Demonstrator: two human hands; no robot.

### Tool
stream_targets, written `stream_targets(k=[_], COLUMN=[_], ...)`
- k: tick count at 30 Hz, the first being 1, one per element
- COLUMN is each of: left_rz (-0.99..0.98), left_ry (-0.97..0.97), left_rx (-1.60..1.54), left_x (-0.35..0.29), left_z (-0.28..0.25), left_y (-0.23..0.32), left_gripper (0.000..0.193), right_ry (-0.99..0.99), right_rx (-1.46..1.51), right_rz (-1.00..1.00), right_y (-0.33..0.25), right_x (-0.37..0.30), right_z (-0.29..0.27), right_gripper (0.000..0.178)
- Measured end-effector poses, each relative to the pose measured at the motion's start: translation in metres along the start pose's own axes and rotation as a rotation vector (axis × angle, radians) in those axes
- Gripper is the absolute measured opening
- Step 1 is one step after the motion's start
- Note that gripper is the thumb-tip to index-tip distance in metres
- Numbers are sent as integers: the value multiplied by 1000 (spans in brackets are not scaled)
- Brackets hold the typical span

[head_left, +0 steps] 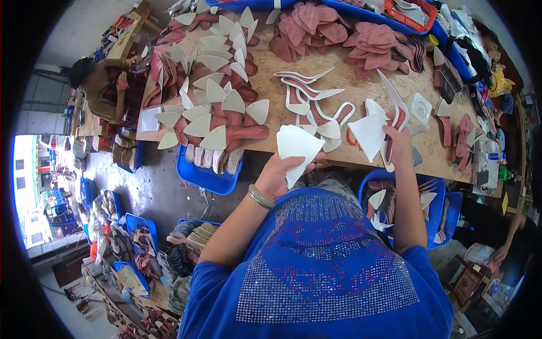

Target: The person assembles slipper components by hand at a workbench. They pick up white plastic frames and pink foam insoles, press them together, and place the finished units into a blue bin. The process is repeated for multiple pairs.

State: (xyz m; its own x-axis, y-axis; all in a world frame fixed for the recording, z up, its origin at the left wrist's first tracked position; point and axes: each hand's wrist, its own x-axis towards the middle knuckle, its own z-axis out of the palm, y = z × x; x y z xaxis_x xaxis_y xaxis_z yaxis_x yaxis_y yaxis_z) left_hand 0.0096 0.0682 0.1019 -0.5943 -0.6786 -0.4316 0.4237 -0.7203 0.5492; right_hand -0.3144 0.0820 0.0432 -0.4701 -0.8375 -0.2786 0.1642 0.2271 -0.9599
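Observation:
My left hand [276, 178] is closed on a small stack of white wedge-shaped sheets [298, 146], thumb on top, just off the table's near edge. To its right, my right hand [400, 146] pinches a single white triangular sheet [368, 134] by its side. A curved reddish insole with a white rim [401, 113] rises right at my right fingers; whether they hold it too I cannot tell. Between and beyond the hands, several white-edged curved insoles [307, 90] lie on the wooden table [259, 68].
Reddish insoles with cream toe pieces [226, 113] cover the table's left, with reddish piles [310, 28] at the back. A white square container [419, 107] stands right. Blue bins [209, 178] sit below the near edge. One person [99, 90] sits at far left; others are at right.

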Motion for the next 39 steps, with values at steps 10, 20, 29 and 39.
stream_targets(k=[10,20,29,39], left_rz=[-8,16,67,110], left_ry=[64,-129,-369,-522], left_rx=[98,-245,-324,-289], left_x=[2,12,19,-5], left_z=[-14,-6,26,49], left_y=[-2,39,62,78], left_gripper=[44,60,57,61], right_ry=[284,-136,-525,-621], right_rx=[-980,-57,-345,-432], right_rz=[-125,-78,-578,-766], right_y=[112,15,-32,-33], right_x=[83,-1,-115,-110], right_z=[-22,45,119,130], right_gripper=[42,51,53,53])
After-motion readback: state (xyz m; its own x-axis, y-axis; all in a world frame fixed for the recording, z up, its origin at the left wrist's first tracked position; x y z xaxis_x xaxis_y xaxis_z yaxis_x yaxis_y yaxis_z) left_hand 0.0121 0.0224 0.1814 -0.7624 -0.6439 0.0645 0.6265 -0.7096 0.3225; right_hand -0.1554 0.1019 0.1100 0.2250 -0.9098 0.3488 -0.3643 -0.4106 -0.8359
